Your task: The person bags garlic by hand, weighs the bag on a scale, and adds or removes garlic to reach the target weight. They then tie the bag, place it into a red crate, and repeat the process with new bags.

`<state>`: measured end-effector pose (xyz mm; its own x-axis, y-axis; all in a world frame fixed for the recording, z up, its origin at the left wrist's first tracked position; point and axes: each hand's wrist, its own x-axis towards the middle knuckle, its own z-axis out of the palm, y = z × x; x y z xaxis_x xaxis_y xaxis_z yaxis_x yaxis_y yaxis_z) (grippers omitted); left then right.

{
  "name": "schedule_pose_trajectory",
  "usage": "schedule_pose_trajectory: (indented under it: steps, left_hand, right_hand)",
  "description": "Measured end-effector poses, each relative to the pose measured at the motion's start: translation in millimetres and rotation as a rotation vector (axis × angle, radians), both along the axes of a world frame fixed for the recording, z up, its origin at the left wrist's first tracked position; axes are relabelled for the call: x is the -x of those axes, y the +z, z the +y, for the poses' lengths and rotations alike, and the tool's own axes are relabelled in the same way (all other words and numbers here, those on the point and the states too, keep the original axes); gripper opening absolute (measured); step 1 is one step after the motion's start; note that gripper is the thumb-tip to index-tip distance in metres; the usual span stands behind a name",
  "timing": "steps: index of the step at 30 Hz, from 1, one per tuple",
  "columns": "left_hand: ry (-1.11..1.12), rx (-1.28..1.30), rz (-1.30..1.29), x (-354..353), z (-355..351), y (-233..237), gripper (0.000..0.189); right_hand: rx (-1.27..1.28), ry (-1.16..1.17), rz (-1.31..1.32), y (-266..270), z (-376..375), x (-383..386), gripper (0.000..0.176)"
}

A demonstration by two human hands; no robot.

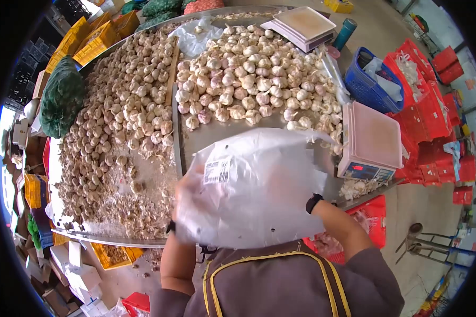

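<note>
A large translucent plastic bag (248, 195) with a white printed label (217, 171) is spread out in front of my body, above the steel table (206, 138). My left hand (182, 189) holds the bag at its left side, the fingers blurred behind the film. On the right, my right hand (288, 182) shows only faintly through the plastic, a dark band around its wrist; it holds the bag's other side. The bag looks puffed out and contains no garlic that I can see. Just beyond it lies a pile of whitish garlic bulbs (248, 68).
A wooden divider (172, 71) separates a second, browner garlic heap (111, 105) on the left. To the right stand a digital scale (374, 134), a blue basket (373, 79) and red crates (423, 116). Another scale (304, 24) and a green bottle (345, 34) are at the back.
</note>
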<state>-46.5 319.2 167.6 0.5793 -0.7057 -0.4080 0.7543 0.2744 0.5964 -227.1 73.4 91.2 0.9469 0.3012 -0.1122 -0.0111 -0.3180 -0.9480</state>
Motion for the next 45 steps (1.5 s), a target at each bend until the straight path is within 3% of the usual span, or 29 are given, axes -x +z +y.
schedule_pose_trajectory:
  steps: [4, 5, 9, 10, 12, 13, 15, 16, 18, 20, 22, 23, 24, 26, 28, 30, 31, 32, 33, 34, 35, 36, 37, 38, 40, 41, 42, 44, 45]
  left_hand:
    - [-0.119, -0.05, 0.113, -5, -31, -21, 0.05]
    - [-0.174, 0.054, 0.248, -17, -35, -43, 0.049]
    - [-0.197, 0.088, 0.185, -27, -36, -64, 0.048]
    - [-0.225, 0.089, 0.172, -30, -33, -67, 0.046]
    - [-0.266, 0.09, 0.146, -39, -22, -75, 0.042]
    - [-0.252, 0.09, 0.146, -46, -17, -86, 0.042]
    - [-0.303, -0.221, -0.02, -59, -10, -105, 0.026]
    - [-0.294, -0.22, -0.018, -59, -9, -90, 0.026]
    - [-0.088, -0.966, -1.105, -54, -5, -52, 0.013]
    - [0.07, -0.938, -1.126, -42, -9, -16, 0.011]
    - [-0.169, -0.554, -0.511, -15, -22, 5, 0.017]
    - [-0.309, -0.461, -0.504, 1, -33, 4, 0.019]
    - [-0.449, -0.366, -0.498, 14, -42, 0, 0.021]
    - [-0.393, -0.302, -0.459, 23, -50, -20, 0.019]
    - [-0.343, -0.229, -0.42, 20, -51, -24, 0.017]
    - [-0.042, 0.03, 0.097, 8, -39, -20, 0.014]
    - [-0.004, 0.289, 0.244, -7, -25, -40, 0.012]
    - [0.127, 0.108, 0.302, -12, -29, -11, 0.015]
    - [0.043, 0.292, 0.354, -24, -13, -43, 0.015]
    - [-0.042, 0.476, 0.404, -36, 2, -73, 0.016]
    - [-0.039, 0.478, 0.4, -36, 1, -63, 0.016]
    - [-0.003, 0.211, 0.344, -33, -3, -42, 0.013]
    - [0.031, -0.057, 0.284, -30, -8, -27, 0.011]
    - [0.031, -0.059, 0.284, -29, -14, -21, 0.011]
    - [-0.283, -0.416, -0.517, -28, -23, -15, 0.013]
    - [-0.197, -0.567, -1.061, -35, -21, -45, 0.017]
    - [-0.194, -0.572, -1.061, -42, -18, -42, 0.017]
    - [-0.159, -1.058, -1.24, -60, -11, -35, 0.021]
    - [-0.297, -1.084, -1.112, -75, 1, -48, 0.022]
  right_hand:
    - [-0.661, -0.132, 0.229, 31, -3, -19, 0.053]
    - [-0.833, -0.166, 0.282, 39, -12, -6, 0.055]
    - [-1.515, -0.297, 0.463, 69, -23, 3, 0.06]
    - [-1.511, -0.296, 0.466, 65, -24, 1, 0.06]
    - [-0.925, -0.446, 0.505, 51, -22, -8, 0.05]
    - [-0.767, -0.521, 0.51, 48, -15, -14, 0.042]
    - [-0.714, -0.576, 0.493, 32, -5, -21, 0.04]
    - [-0.659, -0.645, 0.466, 30, -1, -27, 0.038]
    - [-0.608, -0.713, 0.456, 34, 12, -34, 0.037]
    - [-0.558, -0.785, 0.444, 34, 27, -47, 0.037]
    - [-0.24, -0.977, -0.048, 29, 43, -58, 0.039]
    - [-0.012, -0.856, -0.017, 36, 42, -62, 0.037]
    - [-0.014, -0.842, -0.019, 33, 46, -64, 0.037]
    - [-0.324, -0.893, 0.106, 26, 55, -66, 0.034]
    - [-0.315, -0.903, 0.082, 24, 40, -58, 0.029]
    - [0.18, -0.727, -0.011, 1, 16, -36, 0.025]
    - [0.097, -0.881, 0.086, -8, 9, -27, 0.021]
    - [0.012, -1.032, 0.184, -16, 2, -20, 0.017]
    - [0.012, -1.028, 0.182, -25, -9, -9, 0.017]
    - [0.235, -0.95, 0.247, -33, -21, 1, 0.01]
    - [0.456, -0.864, 0.308, -37, -28, 4, 0.01]
    - [0.456, -0.861, 0.306, -28, -21, -2, 0.01]
    - [0.423, -0.901, 0.066, -2, -6, -16, 0.019]
    - [0.387, -0.934, -0.174, 23, 6, -28, 0.031]
    - [0.354, -0.794, -0.239, 40, 8, -44, 0.039]
    - [0.297, -0.594, -0.233, 38, 7, -50, 0.037]
    - [0.237, -0.395, -0.229, 35, 7, -55, 0.036]
    - [0.168, -0.416, -0.171, 20, 9, -57, 0.034]
    - [-0.15, -0.473, 0.026, 9, 7, -56, 0.033]
